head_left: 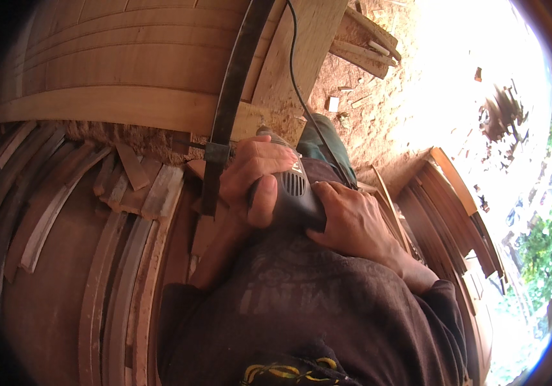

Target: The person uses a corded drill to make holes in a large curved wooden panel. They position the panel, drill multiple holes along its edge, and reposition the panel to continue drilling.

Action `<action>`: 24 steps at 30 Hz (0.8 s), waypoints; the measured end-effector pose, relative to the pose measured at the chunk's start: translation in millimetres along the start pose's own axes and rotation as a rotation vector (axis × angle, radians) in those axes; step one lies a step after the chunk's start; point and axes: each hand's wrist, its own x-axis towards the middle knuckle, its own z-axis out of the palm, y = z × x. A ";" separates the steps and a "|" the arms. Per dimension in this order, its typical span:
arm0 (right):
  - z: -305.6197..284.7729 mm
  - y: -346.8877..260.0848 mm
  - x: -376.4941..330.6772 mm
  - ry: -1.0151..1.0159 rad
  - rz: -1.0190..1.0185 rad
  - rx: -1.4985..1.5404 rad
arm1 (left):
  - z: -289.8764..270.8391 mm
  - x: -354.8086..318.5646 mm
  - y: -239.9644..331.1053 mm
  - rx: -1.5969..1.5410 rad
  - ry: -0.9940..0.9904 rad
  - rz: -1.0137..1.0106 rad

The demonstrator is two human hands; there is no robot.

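A dark grey corded power drill with a vented body is held close to my belly. My left hand wraps round its body from the left, thumb across the near side. My right hand grips its rear from the right; the handle and trigger are hidden beneath that hand. The drill's front end points away from me at the lower edge of a wooden panelled door. Whether a bit enters the wood cannot be made out. Just left of my left hand, a long dark metal bar clamp crosses the door.
A black cord runs over the door's right side to the drill. Several wooden strips lie at the left, and more boards are stacked at the right. Wood scraps lie on the bright dirt ground at the upper right.
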 end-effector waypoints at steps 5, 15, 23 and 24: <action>-2.9 -0.2 0.2 -0.008 -0.001 -0.006 | 2.1 -0.3 2.4 -0.015 0.004 -0.012; -0.2 -4.9 1.0 -0.005 0.025 0.005 | 0.1 -2.2 0.5 -0.033 0.000 0.003; 0.5 -12.6 3.8 -0.040 0.047 -0.025 | -3.6 0.2 -0.9 -0.045 -0.007 0.030; 0.9 -13.4 4.3 -0.044 0.051 -0.027 | -4.8 -0.4 -5.6 -0.053 -0.010 0.049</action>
